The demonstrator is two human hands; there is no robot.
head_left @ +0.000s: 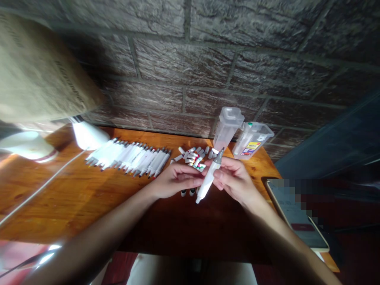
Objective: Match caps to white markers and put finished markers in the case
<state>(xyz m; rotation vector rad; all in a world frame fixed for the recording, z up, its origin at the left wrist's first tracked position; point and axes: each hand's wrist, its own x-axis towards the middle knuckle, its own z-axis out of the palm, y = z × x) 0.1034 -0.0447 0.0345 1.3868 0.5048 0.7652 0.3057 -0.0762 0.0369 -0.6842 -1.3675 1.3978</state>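
Observation:
A white marker with its grey nib end bare is held at a slant over the table's front part. My right hand is closed on its upper half, thumb across the barrel. From the other side my left hand reaches in, its thumb and fingertips closed at the barrel. Behind the hands lies a loose pile of white caps, some with coloured ends. Several more dark-ended caps show partly below my left fingers. To the left, many uncapped white markers lie side by side in a row.
Two clear plastic containers stand at the back right; the labelled one holds a green-ended marker. A lamp with a cable and a white cup-like object are at left. A tablet lies right. A brick wall borders the table.

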